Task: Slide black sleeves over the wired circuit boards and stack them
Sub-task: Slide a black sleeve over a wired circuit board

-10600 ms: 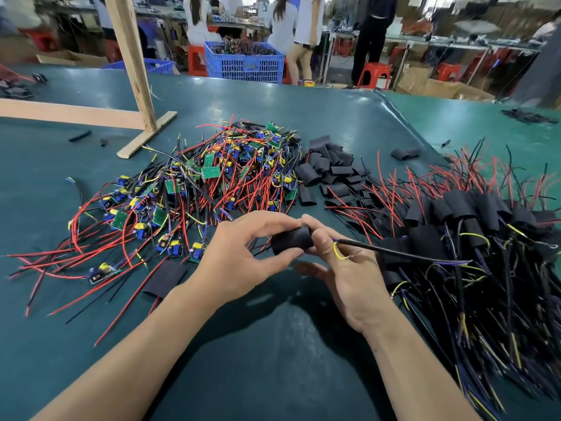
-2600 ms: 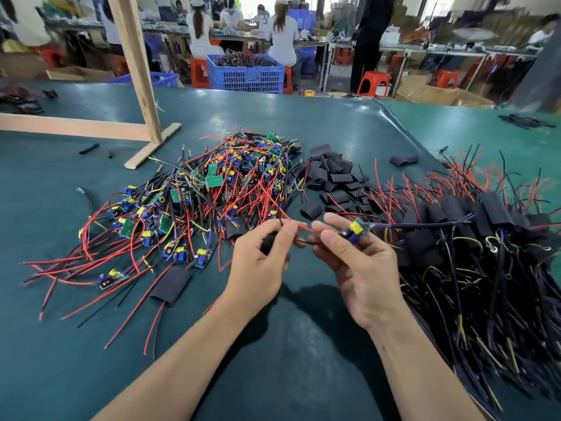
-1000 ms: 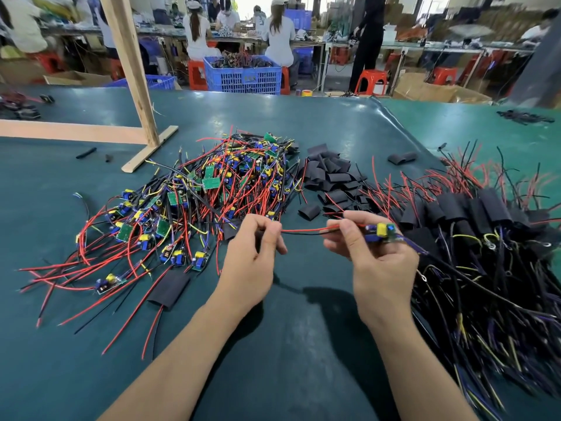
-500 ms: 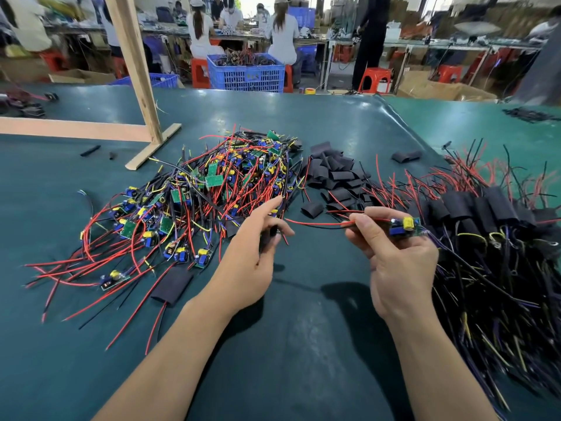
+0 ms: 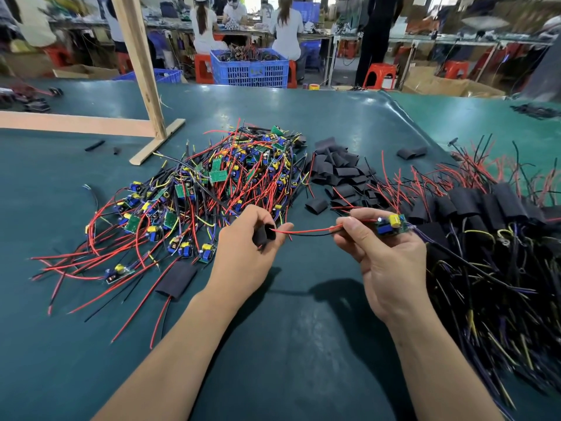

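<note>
Two hands, one sleeve, one board

Two wires [image 5: 306, 231], one red and one black, run from the black sleeve [image 5: 264, 235] gripped in the left hand [image 5: 246, 250] to the circuit board [image 5: 390, 225] pinched by the right hand [image 5: 385, 256], both held above the green table [image 5: 288, 344] at frame centre. Bare boards [image 5: 212, 189] with red leads are heaped at centre left, loose empty sleeves [image 5: 337, 174] lie above centre, and the sleeved stack [image 5: 485, 226] fills the right. A wooden frame [image 5: 139, 68] stands at upper left.
</note>
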`<state>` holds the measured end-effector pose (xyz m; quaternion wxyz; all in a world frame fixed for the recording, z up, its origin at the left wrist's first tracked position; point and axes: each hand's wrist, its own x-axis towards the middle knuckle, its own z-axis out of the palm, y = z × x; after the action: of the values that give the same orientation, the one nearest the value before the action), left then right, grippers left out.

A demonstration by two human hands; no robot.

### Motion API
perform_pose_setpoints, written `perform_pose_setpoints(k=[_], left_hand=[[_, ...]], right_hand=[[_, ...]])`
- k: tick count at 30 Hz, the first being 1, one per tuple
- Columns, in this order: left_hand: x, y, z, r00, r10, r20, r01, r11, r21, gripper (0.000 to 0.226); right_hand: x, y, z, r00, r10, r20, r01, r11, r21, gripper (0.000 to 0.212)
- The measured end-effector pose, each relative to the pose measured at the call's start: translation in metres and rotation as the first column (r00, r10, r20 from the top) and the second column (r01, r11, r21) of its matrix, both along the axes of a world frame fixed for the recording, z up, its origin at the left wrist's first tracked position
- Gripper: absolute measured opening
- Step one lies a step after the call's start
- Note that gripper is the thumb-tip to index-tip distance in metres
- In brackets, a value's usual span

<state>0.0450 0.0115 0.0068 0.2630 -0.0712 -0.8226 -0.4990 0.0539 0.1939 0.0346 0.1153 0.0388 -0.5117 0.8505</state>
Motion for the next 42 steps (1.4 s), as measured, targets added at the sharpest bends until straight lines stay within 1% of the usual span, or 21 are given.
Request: perform_pose_setpoints(k=[3, 5, 8, 11, 13, 14, 16, 19, 21, 22, 24, 26, 28, 29, 31, 32, 34, 35, 37, 40, 42], left_hand=[[0.0, 0.001, 0.001, 1.0, 0.001, 0.005, -0.001, 1.0, -0.028, 0.032], [-0.001, 0.0, 0.0, 1.0, 0.005, 0.031, -0.003, 0.998, -0.058, 0.034], [-0.001, -0.001, 0.002, 1.0, 0.005, 0.021, 0.0, 0.978, -0.207, 0.03], [-0.001, 0.002, 0.006, 1.0, -0.001, -0.025, -0.011, 0.888, -0.459, 0.023], [0.002, 0.007, 0.007, 1.0, -0.017, -0.026, -0.001, 0.811, -0.585, 0.026], [0.003, 0.01, 0.007, 0.999, -0.032, -0.022, 0.011, 0.779, -0.627, 0.028], [0.006, 0.013, 0.008, 0.996, -0.086, -0.007, 0.061, 0.755, -0.653, 0.031], [0.012, 0.014, 0.011, 0.984, -0.171, 0.042, 0.159, 0.76, -0.63, 0.039], [0.013, 0.014, 0.01, 0.966, -0.247, 0.075, 0.247, 0.799, -0.548, 0.04], [0.013, 0.013, 0.009, 0.953, -0.289, 0.091, 0.295, 0.82, -0.491, 0.039], [0.011, 0.012, 0.008, 0.934, -0.346, 0.092, 0.352, 0.841, -0.411, 0.038], [0.009, 0.01, 0.008, 0.938, -0.342, 0.047, 0.334, 0.866, -0.371, 0.035], [0.009, 0.011, 0.008, 0.95, -0.311, -0.015, 0.289, 0.901, -0.324, 0.034], [0.009, 0.012, 0.008, 0.953, -0.3, -0.04, 0.275, 0.914, -0.298, 0.035], [0.011, 0.017, 0.007, 0.958, -0.281, -0.058, 0.264, 0.942, -0.206, 0.039], [0.013, 0.019, 0.007, 0.961, -0.274, -0.044, 0.265, 0.953, -0.148, 0.041], [0.015, 0.02, 0.007, 0.953, -0.303, -0.003, 0.302, 0.951, -0.061, 0.046], [0.016, 0.021, 0.007, 0.941, -0.34, -0.003, 0.339, 0.94, -0.049, 0.044], [0.018, 0.02, 0.008, 0.92, -0.391, -0.029, 0.388, 0.919, -0.077, 0.034], [0.016, 0.016, 0.01, 0.924, -0.379, -0.05, 0.37, 0.92, -0.132, 0.03], [0.014, 0.013, 0.011, 0.924, -0.38, -0.039, 0.368, 0.913, -0.177, 0.033]], right_hand=[[-0.001, -0.001, -0.002, 0.999, -0.015, 0.036, 0.012, 0.997, 0.079, 0.023], [0.0, -0.002, -0.003, 0.999, -0.022, 0.045, 0.016, 0.993, 0.119, 0.026], [0.001, -0.003, -0.003, 0.998, -0.052, 0.041, 0.045, 0.986, 0.159, 0.027], [0.002, -0.009, -0.004, 0.998, -0.051, 0.035, 0.044, 0.981, 0.19, 0.023], [0.004, -0.015, -0.005, 0.999, -0.009, 0.053, -0.001, 0.982, 0.187, 0.018], [0.005, -0.018, -0.006, 0.997, 0.019, 0.072, -0.032, 0.982, 0.186, 0.018], [0.007, -0.021, -0.006, 0.992, 0.056, 0.113, -0.08, 0.973, 0.217, 0.025], [0.006, -0.018, -0.008, 0.989, -0.003, 0.146, -0.048, 0.938, 0.344, 0.036], [0.005, -0.015, -0.007, 0.989, -0.009, 0.149, -0.054, 0.908, 0.414, 0.033], [0.005, -0.013, -0.006, 0.987, 0.026, 0.157, -0.087, 0.916, 0.391, 0.03], [0.005, -0.011, -0.006, 0.975, 0.132, 0.18, -0.178, 0.947, 0.269, 0.026], [0.006, -0.009, -0.008, 0.962, 0.203, 0.18, -0.238, 0.95, 0.201, 0.03], [0.006, -0.009, -0.009, 0.953, 0.248, 0.177, -0.279, 0.943, 0.182, 0.037], [0.007, -0.01, -0.008, 0.95, 0.263, 0.169, -0.292, 0.939, 0.183, 0.036], [0.006, -0.011, -0.008, 0.95, 0.266, 0.161, -0.292, 0.942, 0.167, 0.028], [0.005, -0.011, -0.008, 0.954, 0.25, 0.163, -0.274, 0.951, 0.145, 0.025], [0.002, -0.01, -0.008, 0.965, 0.215, 0.153, -0.229, 0.97, 0.082, 0.028], [0.001, -0.009, -0.008, 0.97, 0.2, 0.136, -0.21, 0.976, 0.058, 0.03], [-0.001, -0.006, -0.007, 0.979, 0.182, 0.092, -0.187, 0.981, 0.049, 0.027], [0.0, -0.004, -0.007, 0.983, 0.155, 0.096, -0.163, 0.983, 0.079, 0.021], [0.001, -0.004, -0.008, 0.984, 0.13, 0.125, -0.142, 0.986, 0.086, 0.02]])
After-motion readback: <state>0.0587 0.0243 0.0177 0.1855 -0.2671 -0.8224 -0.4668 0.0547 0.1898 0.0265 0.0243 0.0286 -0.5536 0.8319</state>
